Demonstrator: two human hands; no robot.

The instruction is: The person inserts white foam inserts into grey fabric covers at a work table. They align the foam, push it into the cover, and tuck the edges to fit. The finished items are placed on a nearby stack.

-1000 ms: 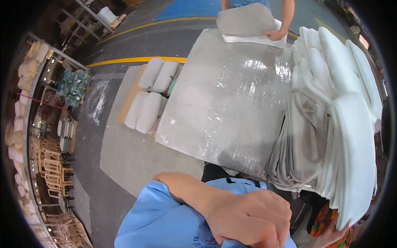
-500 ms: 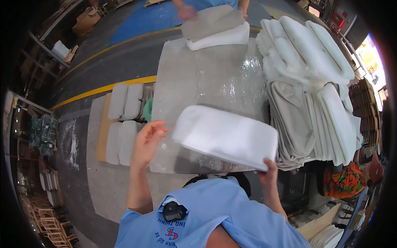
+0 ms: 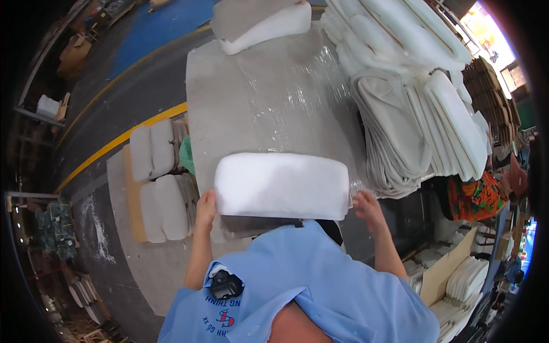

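Note:
A white, rounded-corner cushion pad point(image 3: 281, 186) lies lengthwise across the near end of the table, just in front of my body. My left hand point(image 3: 206, 210) is at its left end, fingers upright against or right beside the edge and not wrapped round it. Off the pad's right end, my right hand point(image 3: 370, 212) is apart from it, with loosely spread fingers and nothing in them.
Film-covered grey sheeting covers the table point(image 3: 257, 97). Grey covers point(image 3: 392, 131) and white pads point(image 3: 452, 120) are stacked at its right. A grey piece point(image 3: 246, 16) lies over a white pad point(image 3: 271, 30) at the far end. Light pads point(image 3: 163, 208) stand lower left.
The white pad has come down flat and straightened, moving left. My right hand has let go of it; my left hand has moved down to its left end. The view has shifted.

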